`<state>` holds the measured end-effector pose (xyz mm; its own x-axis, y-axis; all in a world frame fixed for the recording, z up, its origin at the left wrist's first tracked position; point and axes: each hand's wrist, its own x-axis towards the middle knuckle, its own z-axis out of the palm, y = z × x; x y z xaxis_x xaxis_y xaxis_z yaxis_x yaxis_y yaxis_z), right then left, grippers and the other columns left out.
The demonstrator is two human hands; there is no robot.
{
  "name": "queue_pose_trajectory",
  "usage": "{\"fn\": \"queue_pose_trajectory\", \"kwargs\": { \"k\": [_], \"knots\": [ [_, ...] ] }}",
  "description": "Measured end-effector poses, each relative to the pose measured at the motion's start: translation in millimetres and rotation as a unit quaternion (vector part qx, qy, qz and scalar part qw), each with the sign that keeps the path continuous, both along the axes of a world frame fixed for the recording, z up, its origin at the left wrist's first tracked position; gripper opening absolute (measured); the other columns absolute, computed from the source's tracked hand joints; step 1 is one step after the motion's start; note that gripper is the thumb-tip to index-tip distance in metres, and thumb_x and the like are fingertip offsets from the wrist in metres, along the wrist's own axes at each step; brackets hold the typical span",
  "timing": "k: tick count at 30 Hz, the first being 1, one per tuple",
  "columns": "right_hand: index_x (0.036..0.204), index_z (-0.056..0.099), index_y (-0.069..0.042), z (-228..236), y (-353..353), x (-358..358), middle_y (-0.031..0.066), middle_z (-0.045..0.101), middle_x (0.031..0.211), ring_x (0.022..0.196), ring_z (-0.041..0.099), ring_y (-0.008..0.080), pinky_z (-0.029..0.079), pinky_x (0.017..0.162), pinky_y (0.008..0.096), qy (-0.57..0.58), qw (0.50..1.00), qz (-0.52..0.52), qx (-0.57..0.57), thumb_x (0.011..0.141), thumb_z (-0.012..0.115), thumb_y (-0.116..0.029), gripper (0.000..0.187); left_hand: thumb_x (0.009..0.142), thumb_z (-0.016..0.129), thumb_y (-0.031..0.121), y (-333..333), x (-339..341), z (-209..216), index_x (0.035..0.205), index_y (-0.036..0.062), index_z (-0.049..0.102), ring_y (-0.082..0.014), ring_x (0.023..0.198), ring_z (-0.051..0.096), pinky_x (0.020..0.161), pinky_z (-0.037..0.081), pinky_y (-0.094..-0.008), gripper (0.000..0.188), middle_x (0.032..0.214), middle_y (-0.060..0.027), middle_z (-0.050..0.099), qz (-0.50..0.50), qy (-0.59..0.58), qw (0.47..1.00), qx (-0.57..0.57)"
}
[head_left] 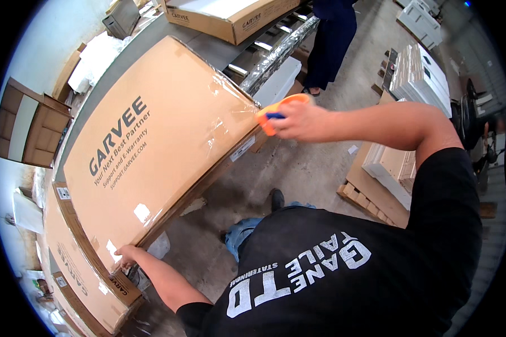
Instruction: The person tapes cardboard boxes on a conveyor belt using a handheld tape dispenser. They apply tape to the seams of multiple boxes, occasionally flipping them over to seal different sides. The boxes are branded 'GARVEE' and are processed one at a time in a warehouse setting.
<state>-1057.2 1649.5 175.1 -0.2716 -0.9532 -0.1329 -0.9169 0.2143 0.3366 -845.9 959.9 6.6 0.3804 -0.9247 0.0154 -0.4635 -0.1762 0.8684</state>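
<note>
A large flat brown cardboard box (pixel 180 106) with dark printing lies before me, clear tape shining along its near edge and right end. At the box's far right corner my right hand (pixel 299 121) is closed round an orange tape dispenser (pixel 289 103) with a blue part. A strip of clear tape seems to run from the dispenser to the box. My left hand (pixel 128 255) rests at the near left corner of the box, its fingers over the edge and partly hidden. Whether it grips the cardboard does not show clearly.
More flat cartons (pixel 76 264) lie to the left. Beyond, an open carton (pixel 236 22) sits on a roller conveyor (pixel 281 50). A person in dark trousers (pixel 331 42) stands beside it. Stacked white panels (pixel 419 78) and a wooden pallet (pixel 368 205) are at right.
</note>
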Motion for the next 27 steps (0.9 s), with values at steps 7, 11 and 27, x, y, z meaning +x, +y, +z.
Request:
{"fn": "queue_pose_trajectory", "kwargs": {
  "k": [7,11,27],
  "knots": [
    [0.113,0.073,-0.024,-27.0,13.8,-34.1,0.0015,0.055,0.127,0.116,0.057,0.0280,0.053,0.090,0.0381,0.001,0.999,-0.048,0.010,0.081,0.074,-0.019,0.032,0.105,0.044,0.040,85.8,-45.3,-27.6,0.157,-0.0124,0.007,-0.0426,0.158,0.005,0.128,0.012,-0.0495,0.083,0.167,-0.0343,0.001,0.000,0.091,0.994,-0.063],
    [0.115,0.072,-0.023,-24.3,21.4,-34.1,0.0009,0.055,0.128,0.112,0.056,0.0270,0.054,0.090,0.0388,-0.071,0.993,-0.090,-0.013,0.076,0.077,-0.021,0.040,0.106,0.044,0.037,170.2,-71.1,-13.8,0.154,-0.0103,0.026,-0.0445,0.156,0.014,0.126,0.015,-0.0532,0.070,0.165,-0.0334,0.015,-0.129,-0.018,0.987,-0.092],
    [0.120,0.074,-0.023,-35.5,5.6,-10.7,0.0020,0.063,0.127,0.102,0.063,0.0284,0.055,0.092,0.0400,-0.086,0.903,-0.335,-0.254,0.077,0.077,-0.026,0.042,0.093,0.054,0.069,212.8,-74.6,50.6,0.155,0.0203,0.045,-0.0357,0.146,0.042,0.113,0.034,-0.0649,0.080,0.161,-0.0101,0.043,-0.708,-0.332,0.435,-0.445]
  ]
}}
